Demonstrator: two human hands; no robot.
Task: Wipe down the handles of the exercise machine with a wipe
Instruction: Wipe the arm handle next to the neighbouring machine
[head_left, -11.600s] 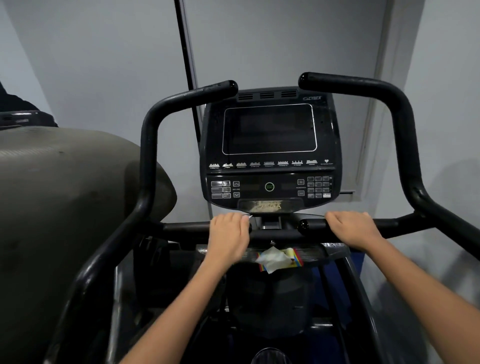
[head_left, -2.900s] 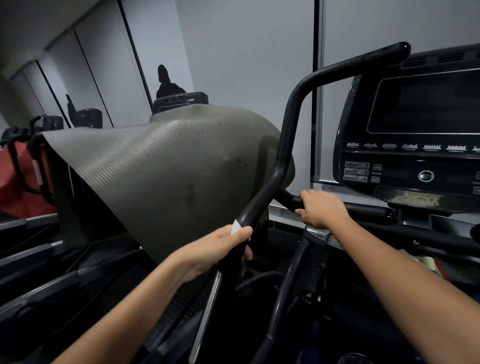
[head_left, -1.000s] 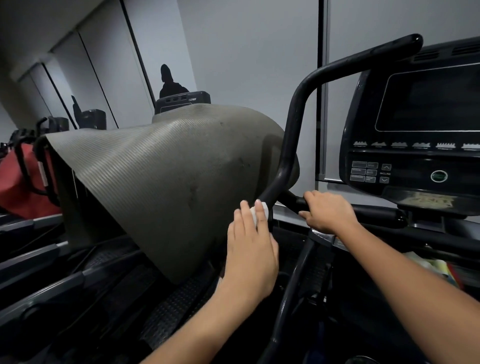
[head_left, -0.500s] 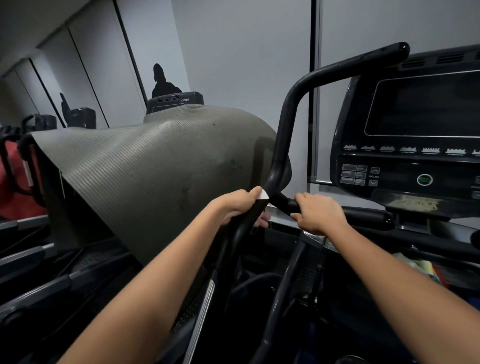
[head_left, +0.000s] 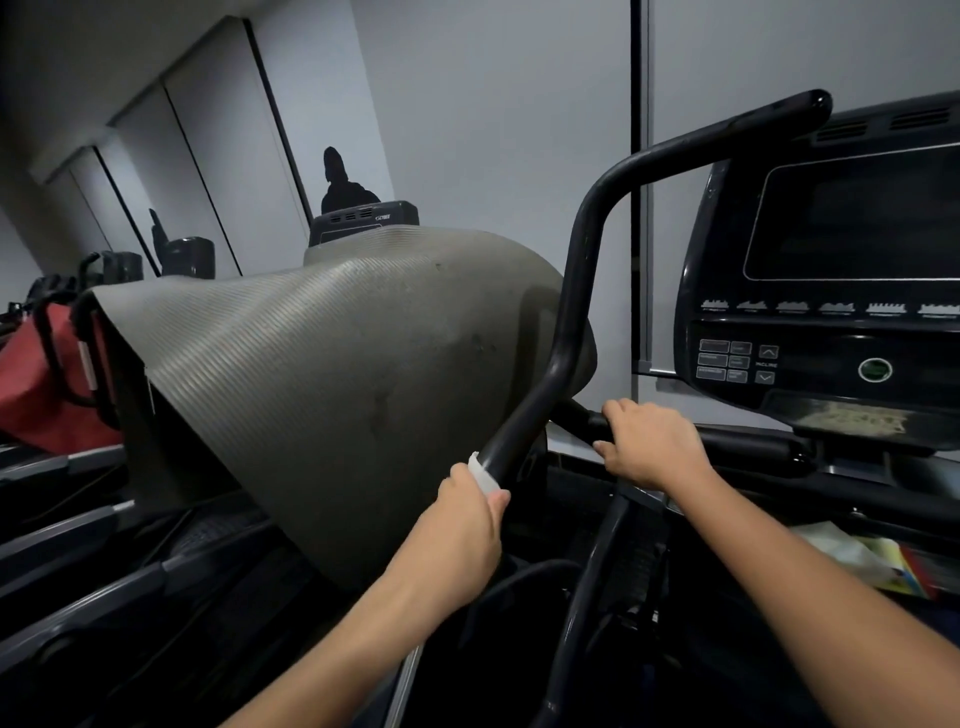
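Observation:
The machine's black left handle (head_left: 574, 291) rises from the lower middle, bends and runs right toward the console. My left hand (head_left: 462, 525) is wrapped around its sloping lower part with a white wipe (head_left: 480, 474) pressed against the tube; only the wipe's edge shows above my fingers. My right hand (head_left: 649, 441) grips the black horizontal front bar (head_left: 748, 444) just below the console (head_left: 831, 270).
A grey ribbed mat (head_left: 322, 379) drapes over the neighbouring machine right beside the handle on the left. A red bag (head_left: 47, 379) sits at the far left. A wipe packet (head_left: 872, 561) lies in the tray at lower right. Grey wall panels stand behind.
My left hand with the wipe has slid down the sloping part of the left handle from half a second ago. My right hand stays on the front bar.

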